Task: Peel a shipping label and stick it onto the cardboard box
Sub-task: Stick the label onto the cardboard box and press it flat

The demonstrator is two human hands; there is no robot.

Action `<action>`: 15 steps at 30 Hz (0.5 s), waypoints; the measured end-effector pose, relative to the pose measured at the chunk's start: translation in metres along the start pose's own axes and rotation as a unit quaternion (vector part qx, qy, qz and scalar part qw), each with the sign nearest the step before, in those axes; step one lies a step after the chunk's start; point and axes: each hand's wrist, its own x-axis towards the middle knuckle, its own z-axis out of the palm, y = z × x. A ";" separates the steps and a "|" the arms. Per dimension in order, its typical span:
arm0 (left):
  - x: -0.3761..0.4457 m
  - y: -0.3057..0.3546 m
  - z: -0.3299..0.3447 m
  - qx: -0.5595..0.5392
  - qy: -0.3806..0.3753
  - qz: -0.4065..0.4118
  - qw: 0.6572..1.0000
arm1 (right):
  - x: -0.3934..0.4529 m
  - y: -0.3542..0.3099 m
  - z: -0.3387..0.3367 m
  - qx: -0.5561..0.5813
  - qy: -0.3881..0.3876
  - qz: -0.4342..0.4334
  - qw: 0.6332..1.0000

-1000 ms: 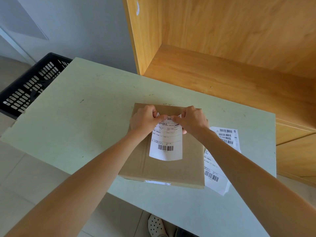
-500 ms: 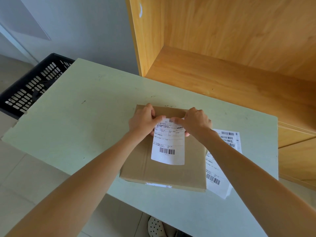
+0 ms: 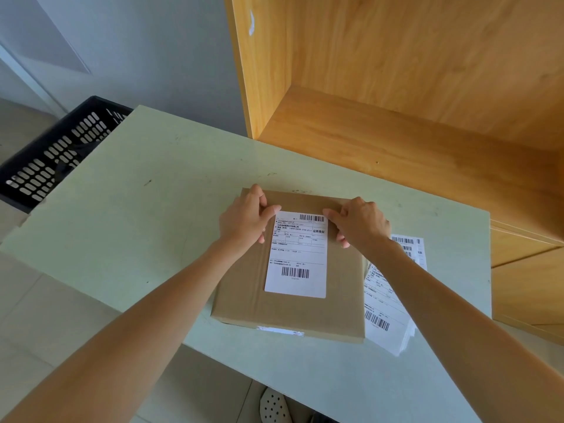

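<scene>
A flat brown cardboard box (image 3: 241, 300) lies on the pale green table (image 3: 137, 215). A white shipping label (image 3: 297, 257) with two barcodes lies flat on the box's top face, a little right of its taped seam. My left hand (image 3: 244, 222) has its curled fingers and thumb at the label's top left corner. My right hand (image 3: 361, 224) has its fingertips at the top right corner. Both hands rest on the far part of the box, and each one hides a little of the label's top edge.
A stack of other label sheets (image 3: 386, 303) lies on the table, partly under the box's right side. A wooden shelf unit (image 3: 396, 138) stands behind and to the right. A black perforated crate (image 3: 52, 160) sits beyond the table's left edge. A white shoe (image 3: 273, 407) shows below.
The label, earlier held up by its top edge and bowed, now lies flat on the box. Both hands have slid apart from the top middle to the top corners.
</scene>
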 end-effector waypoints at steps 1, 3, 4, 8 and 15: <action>0.000 -0.001 0.001 0.002 0.006 0.005 1.000 | -0.002 0.001 0.000 0.003 0.005 -0.002 1.000; -0.002 -0.002 0.003 0.001 0.034 0.016 0.999 | -0.007 0.002 0.003 0.007 0.039 -0.019 0.999; -0.003 -0.003 0.004 0.003 0.063 0.030 0.998 | -0.010 0.003 0.006 0.006 0.068 -0.034 0.997; -0.011 -0.002 0.011 0.029 0.184 0.105 0.977 | -0.025 -0.001 0.024 0.009 0.186 -0.154 0.970; -0.020 -0.003 0.043 0.117 0.111 0.133 0.978 | -0.038 -0.006 0.060 -0.025 0.110 -0.099 0.989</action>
